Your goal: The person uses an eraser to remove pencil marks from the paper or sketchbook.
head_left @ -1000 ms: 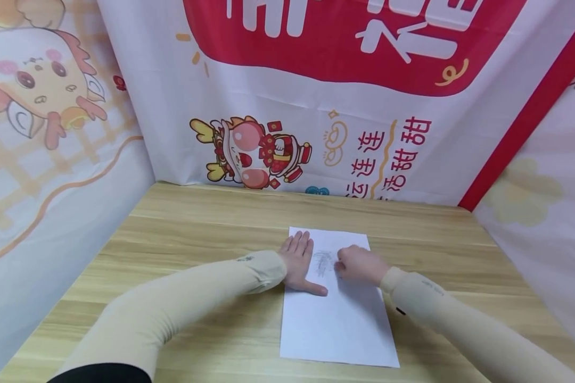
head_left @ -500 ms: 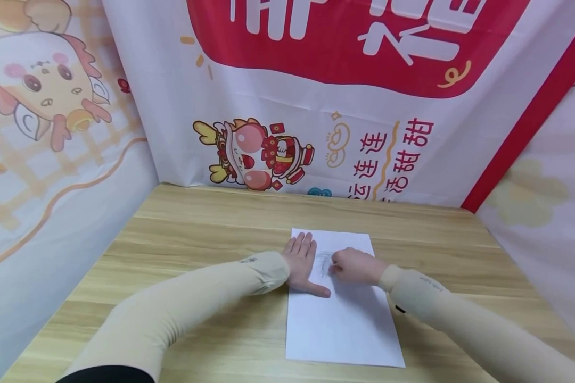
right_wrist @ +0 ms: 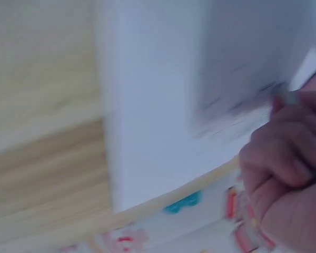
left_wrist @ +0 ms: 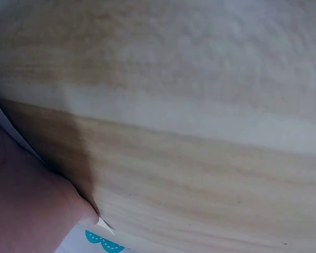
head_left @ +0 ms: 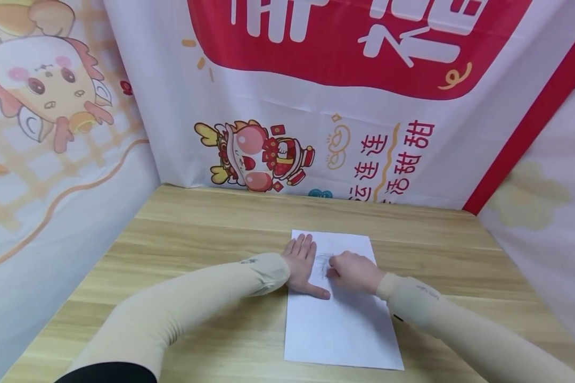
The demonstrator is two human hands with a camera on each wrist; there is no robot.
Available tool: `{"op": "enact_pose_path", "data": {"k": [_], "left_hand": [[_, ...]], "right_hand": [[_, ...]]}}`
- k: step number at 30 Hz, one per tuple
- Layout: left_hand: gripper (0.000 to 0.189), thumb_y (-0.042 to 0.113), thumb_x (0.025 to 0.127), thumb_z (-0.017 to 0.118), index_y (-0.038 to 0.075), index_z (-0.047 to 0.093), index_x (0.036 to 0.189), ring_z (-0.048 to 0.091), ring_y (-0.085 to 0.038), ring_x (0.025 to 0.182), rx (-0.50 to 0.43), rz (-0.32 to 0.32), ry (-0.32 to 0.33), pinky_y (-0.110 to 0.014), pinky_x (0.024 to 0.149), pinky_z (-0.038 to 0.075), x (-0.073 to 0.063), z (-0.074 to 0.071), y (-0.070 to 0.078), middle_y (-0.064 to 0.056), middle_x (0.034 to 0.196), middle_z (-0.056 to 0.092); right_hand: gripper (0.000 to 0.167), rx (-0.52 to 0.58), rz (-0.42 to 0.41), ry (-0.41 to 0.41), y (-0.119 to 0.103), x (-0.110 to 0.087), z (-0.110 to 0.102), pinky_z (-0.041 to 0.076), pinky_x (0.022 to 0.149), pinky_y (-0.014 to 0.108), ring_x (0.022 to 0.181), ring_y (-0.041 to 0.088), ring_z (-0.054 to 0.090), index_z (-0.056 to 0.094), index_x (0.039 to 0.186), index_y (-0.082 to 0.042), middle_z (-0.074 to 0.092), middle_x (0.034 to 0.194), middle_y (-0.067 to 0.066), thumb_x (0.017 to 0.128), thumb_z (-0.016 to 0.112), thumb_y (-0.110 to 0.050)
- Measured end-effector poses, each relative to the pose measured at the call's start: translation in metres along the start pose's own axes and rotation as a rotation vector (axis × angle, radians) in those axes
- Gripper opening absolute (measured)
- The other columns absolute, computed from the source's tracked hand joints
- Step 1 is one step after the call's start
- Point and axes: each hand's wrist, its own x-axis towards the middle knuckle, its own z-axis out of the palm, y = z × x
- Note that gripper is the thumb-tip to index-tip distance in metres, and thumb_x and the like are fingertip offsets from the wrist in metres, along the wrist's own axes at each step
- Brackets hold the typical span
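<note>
A white sheet of paper (head_left: 342,330) lies on the wooden table, with grey pencil scribbles (head_left: 323,263) on its upper half. My left hand (head_left: 301,268) rests flat on the sheet's left side, fingers straight and thumb spread. In the left wrist view only part of that left hand (left_wrist: 31,205) shows at the lower left. Just right of the scribbles, my right hand (head_left: 355,270) has its fingers curled low over the paper. The right wrist view shows its fingertips pinching a small pale eraser-like block (right_wrist: 290,97), mostly hidden, against the sheet. Short dark marks or crumbs lie beside it.
The wooden table (head_left: 211,218) extends around the sheet. A printed cloth (head_left: 278,96) with red and cartoon designs hangs behind the table's far edge. More printed cloth hangs at the left (head_left: 72,175) and right (head_left: 546,223) sides.
My right hand has shifted slightly left over the scribbles, toward the left hand, and covers more of them. The left hand stays pressed on the paper. The view has shifted slightly.
</note>
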Motion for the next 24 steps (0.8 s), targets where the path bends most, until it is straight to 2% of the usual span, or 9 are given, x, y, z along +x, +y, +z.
{"op": "enact_pose_path", "data": {"k": [3, 5, 7, 11, 13, 15, 18, 20, 24], "left_hand": [[0.144, 0.102, 0.059, 0.032, 0.003, -0.001, 0.157, -0.015, -0.034, 0.145, 0.003, -0.007, -0.017, -0.047, 0.115, -0.006, -0.002, 0.000, 0.000, -0.020, 0.161, -0.013], [0.144, 0.103, 0.058, 0.031, 0.003, -0.001, 0.157, -0.015, -0.034, 0.145, 0.002, -0.010, -0.020, -0.047, 0.115, -0.006, -0.003, 0.000, 0.000, -0.019, 0.161, -0.013], [0.144, 0.102, 0.058, 0.032, 0.003, 0.000, 0.157, -0.014, -0.034, 0.146, -0.007, -0.011, -0.010, -0.047, 0.115, -0.006, -0.002, 0.001, 0.000, -0.019, 0.161, -0.012], [0.141, 0.100, 0.062, 0.036, 0.000, 0.000, 0.156, -0.014, -0.036, 0.145, -0.017, 0.000, 0.014, -0.047, 0.115, -0.007, -0.002, 0.001, -0.001, -0.022, 0.160, -0.011], [0.141, 0.099, 0.063, 0.036, 0.000, 0.000, 0.156, -0.014, -0.036, 0.145, -0.021, 0.003, 0.011, -0.048, 0.115, -0.007, -0.002, 0.001, -0.002, -0.023, 0.160, -0.012], [0.142, 0.100, 0.062, 0.036, 0.000, -0.001, 0.156, -0.014, -0.036, 0.145, -0.018, -0.007, -0.005, -0.047, 0.115, -0.007, -0.001, 0.001, -0.004, -0.023, 0.160, -0.012], [0.144, 0.102, 0.059, 0.032, 0.001, -0.004, 0.156, -0.016, -0.036, 0.145, -0.004, -0.027, -0.036, -0.047, 0.115, -0.008, 0.000, 0.001, -0.006, -0.022, 0.159, -0.015], [0.146, 0.103, 0.057, 0.030, 0.002, -0.004, 0.156, -0.016, -0.035, 0.145, 0.000, -0.036, -0.043, -0.046, 0.115, -0.007, 0.002, 0.001, -0.006, -0.021, 0.160, -0.016], [0.145, 0.103, 0.057, 0.031, 0.003, -0.005, 0.156, -0.016, -0.034, 0.145, -0.016, -0.021, -0.034, -0.045, 0.115, -0.008, 0.004, 0.000, -0.003, -0.020, 0.160, -0.015]], "right_hand": [[0.008, 0.033, 0.092, 0.000, 0.013, 0.005, -0.001, 0.052, 0.065, 0.034, 0.064, 0.013, 0.055, 0.070, 0.091, -0.007, 0.062, 0.073, -0.001, 0.095, 0.067, -0.014], [0.009, 0.019, 0.123, -0.003, 0.017, 0.008, -0.002, 0.052, 0.067, 0.035, 0.065, 0.015, 0.055, 0.070, 0.091, -0.007, 0.062, 0.074, 0.000, 0.095, 0.066, -0.014], [0.008, -0.007, 0.103, 0.000, 0.013, 0.009, -0.002, 0.053, 0.067, 0.034, 0.065, 0.014, 0.056, 0.070, 0.092, -0.007, 0.063, 0.074, 0.000, 0.094, 0.067, -0.014], [0.009, -0.049, -0.053, 0.035, -0.009, 0.001, 0.002, 0.051, 0.058, 0.031, 0.057, 0.012, 0.054, 0.067, 0.083, -0.008, 0.057, 0.064, -0.003, 0.090, 0.071, -0.011], [0.010, -0.046, -0.085, 0.037, -0.012, 0.001, 0.003, 0.053, 0.058, 0.031, 0.057, 0.011, 0.055, 0.067, 0.083, -0.008, 0.057, 0.064, -0.004, 0.089, 0.072, -0.012], [0.009, -0.056, -0.038, 0.033, -0.008, 0.006, 0.002, 0.053, 0.061, 0.032, 0.060, 0.012, 0.056, 0.069, 0.085, -0.009, 0.059, 0.066, -0.003, 0.091, 0.072, -0.015], [0.010, -0.077, 0.081, 0.029, 0.004, 0.016, -0.002, 0.054, 0.070, 0.035, 0.067, 0.014, 0.059, 0.072, 0.094, -0.008, 0.064, 0.076, 0.000, 0.093, 0.070, -0.018], [0.012, -0.084, 0.118, 0.017, 0.009, 0.020, -0.003, 0.055, 0.075, 0.036, 0.071, 0.016, 0.061, 0.072, 0.099, -0.008, 0.066, 0.081, 0.002, 0.095, 0.068, -0.019], [0.010, -0.108, 0.027, 0.018, 0.005, 0.013, -0.001, 0.056, 0.070, 0.038, 0.068, 0.019, 0.062, 0.070, 0.094, -0.005, 0.065, 0.076, 0.005, 0.094, 0.068, -0.015]]}}
